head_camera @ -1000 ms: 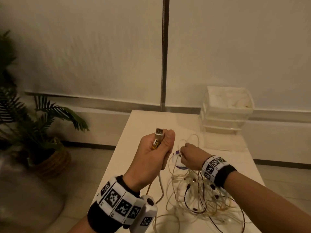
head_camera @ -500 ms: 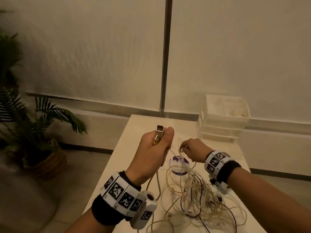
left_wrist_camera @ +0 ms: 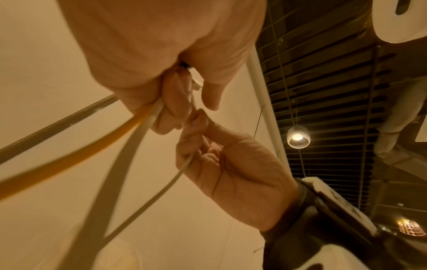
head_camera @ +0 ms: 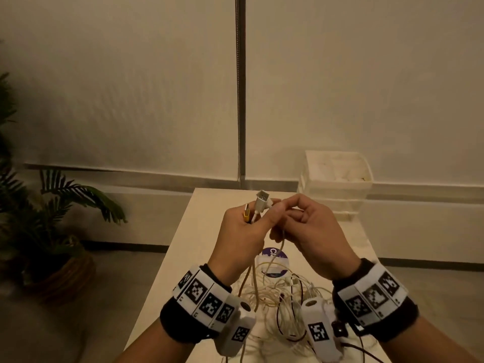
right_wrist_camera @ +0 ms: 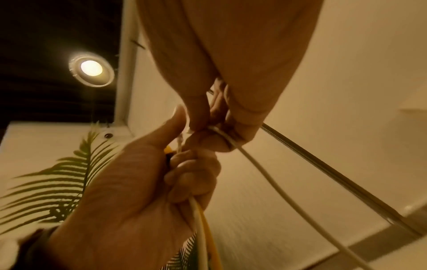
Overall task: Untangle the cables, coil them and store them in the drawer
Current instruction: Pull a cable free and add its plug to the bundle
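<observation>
My left hand (head_camera: 255,217) is raised above the table and grips two cable ends, a white USB plug (head_camera: 262,200) and a yellow plug (head_camera: 246,214). Their yellow cable (left_wrist_camera: 80,151) and white cable (left_wrist_camera: 129,155) hang down from the fist. My right hand (head_camera: 281,206) touches the left and pinches a thin white cable (right_wrist_camera: 265,173) between thumb and fingers. That cable drops to the tangle of white, cream and black cables (head_camera: 282,297) on the table (head_camera: 188,252). The clear plastic drawer unit (head_camera: 337,179) stands at the table's far right.
A round white and purple object (head_camera: 273,258) lies under the tangle's far side. A potted palm (head_camera: 52,205) stands on the floor to the left. The wall rises behind the table, with a vertical metal strip (head_camera: 241,100) on it.
My right hand has risen from the tangle and come up against the left hand, bringing a thin white cable with it. The left hand still holds both plugs.
</observation>
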Demonstrator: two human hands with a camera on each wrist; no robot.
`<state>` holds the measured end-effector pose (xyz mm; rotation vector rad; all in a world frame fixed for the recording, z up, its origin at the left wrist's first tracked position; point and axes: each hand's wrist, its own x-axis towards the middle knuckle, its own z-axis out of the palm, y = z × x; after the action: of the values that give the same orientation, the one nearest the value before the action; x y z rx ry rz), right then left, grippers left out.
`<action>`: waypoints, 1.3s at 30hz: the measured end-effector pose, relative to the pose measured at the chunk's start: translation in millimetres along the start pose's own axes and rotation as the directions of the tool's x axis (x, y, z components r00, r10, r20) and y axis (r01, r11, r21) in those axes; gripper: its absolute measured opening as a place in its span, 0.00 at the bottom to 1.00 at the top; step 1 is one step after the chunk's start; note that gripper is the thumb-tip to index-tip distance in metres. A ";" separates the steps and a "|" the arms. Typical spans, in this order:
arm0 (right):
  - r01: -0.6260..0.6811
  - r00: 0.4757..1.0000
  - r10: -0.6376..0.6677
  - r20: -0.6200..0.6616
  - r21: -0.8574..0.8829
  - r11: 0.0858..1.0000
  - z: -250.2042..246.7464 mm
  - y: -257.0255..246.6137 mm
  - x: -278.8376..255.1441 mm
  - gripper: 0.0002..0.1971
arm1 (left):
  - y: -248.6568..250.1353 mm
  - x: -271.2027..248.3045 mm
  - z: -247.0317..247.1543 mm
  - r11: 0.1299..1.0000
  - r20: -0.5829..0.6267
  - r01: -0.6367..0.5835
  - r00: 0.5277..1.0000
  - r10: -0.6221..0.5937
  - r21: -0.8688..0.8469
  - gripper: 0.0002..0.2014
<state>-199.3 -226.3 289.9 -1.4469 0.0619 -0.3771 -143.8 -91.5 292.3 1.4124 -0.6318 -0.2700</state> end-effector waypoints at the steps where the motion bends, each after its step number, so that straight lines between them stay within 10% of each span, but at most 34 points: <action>1: 0.037 0.999 -0.038 -0.037 -0.023 0.999 1.2 -2.9 -1.9 0.04 | 2.0 0.6 3.9 1.000 0.006 -0.029 1.000 0.029 0.010 0.14; 11: 0.168 0.982 -0.172 -0.083 -0.056 0.984 8.9 38.1 -35.9 0.07 | 7.3 1.3 8.5 0.961 -0.114 -0.216 0.965 0.238 0.174 0.18; 14: 0.057 0.998 -0.056 0.010 -0.220 0.974 -4.2 86.2 -45.2 0.10 | 28.4 2.6 -5.8 0.973 -0.150 -0.229 0.963 0.222 -0.028 0.19; 18: -0.070 0.995 0.095 0.040 -0.413 0.908 -23.0 136.4 -48.6 0.15 | 46.3 -5.9 -26.8 0.953 -0.055 -0.292 0.953 0.297 0.084 0.21; 23: -0.053 0.999 0.053 -0.005 -0.214 0.975 -16.8 99.1 -24.7 0.17 | 21.7 -19.0 -13.6 0.846 0.274 -0.190 0.960 0.055 0.498 0.07; 31: 0.010 0.975 -0.002 0.222 -0.038 0.999 -31.8 20.7 -8.8 0.11 | -7.1 -15.7 -2.9 0.651 0.225 -0.183 0.974 0.019 0.737 0.05; 39: 0.046 0.997 -0.036 0.072 -0.131 0.990 -36.5 71.7 -26.1 0.12 | 18.5 0.9 1.9 0.767 -0.089 -0.216 0.938 0.335 0.604 0.12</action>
<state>-218.2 -248.2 210.4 -1.5938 0.0013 -0.3618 -147.6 -90.6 310.5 1.8826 -0.7922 0.3351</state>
